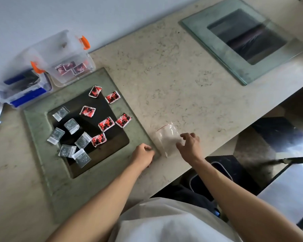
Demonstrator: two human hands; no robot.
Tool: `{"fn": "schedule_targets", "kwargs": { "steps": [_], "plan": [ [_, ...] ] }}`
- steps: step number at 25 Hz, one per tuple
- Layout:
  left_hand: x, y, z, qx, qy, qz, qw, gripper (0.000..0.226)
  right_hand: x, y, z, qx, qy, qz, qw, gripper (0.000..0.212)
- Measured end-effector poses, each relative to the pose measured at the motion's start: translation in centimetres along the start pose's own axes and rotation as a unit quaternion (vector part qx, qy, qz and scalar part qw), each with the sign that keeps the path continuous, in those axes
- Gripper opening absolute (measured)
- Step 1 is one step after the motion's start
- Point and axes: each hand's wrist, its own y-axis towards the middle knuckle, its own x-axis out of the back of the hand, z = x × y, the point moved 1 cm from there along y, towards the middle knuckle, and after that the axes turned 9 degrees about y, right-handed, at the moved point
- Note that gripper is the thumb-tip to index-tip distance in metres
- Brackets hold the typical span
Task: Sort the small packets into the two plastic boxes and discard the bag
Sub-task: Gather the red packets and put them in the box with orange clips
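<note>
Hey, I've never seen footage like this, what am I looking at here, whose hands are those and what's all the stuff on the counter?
There is no machine here. One camera worn on a person's head looks down at their own bare arms. The left hand rests curled on a glass plate; whether it holds anything is unclear. The right hand reaches with open fingers to an empty clear zip bag on the stone counter. Red packets and clear packets lie scattered on the plate. Two clear plastic boxes with orange latches stand at the far left; one already contains red packets.
</note>
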Motion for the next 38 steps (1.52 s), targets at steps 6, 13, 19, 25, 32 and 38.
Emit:
{"fn": "schedule_targets", "kwargs": {
  "steps": [6,13,19,25,32,38],
  "plan": [
    [1.1,-0.3,1.2,0.011,-0.024,-0.016,1.000,0.006,-1.8,-0.8,3.1,0.077,-0.019,0.037,0.996,0.040],
    [6.6,-1.1,5.3,0.053,-0.122,-0.071,0.989,0.007,-8.0,-1.7,9.7,0.206,-0.086,0.143,0.964,0.040],
    [11.5,-1.9,10.9,0.104,-0.216,-0.140,0.961,0.010,-13.5,-2.9,14.8,0.286,-0.114,0.233,0.922,0.030],
    [13.7,-0.5,12.8,0.120,-0.287,-0.155,0.938,0.007,-16.8,-2.2,18.8,0.273,-0.132,0.280,0.911,0.032],
    [14.7,1.7,10.7,0.146,-0.401,-0.085,0.900,0.007,-20.3,0.5,22.1,0.258,-0.184,0.270,0.909,0.040],
    [15.4,3.6,10.7,0.150,-0.442,-0.083,0.880,0.025,-20.9,0.9,21.8,0.284,-0.253,0.269,0.885,0.038]
  ]
}}
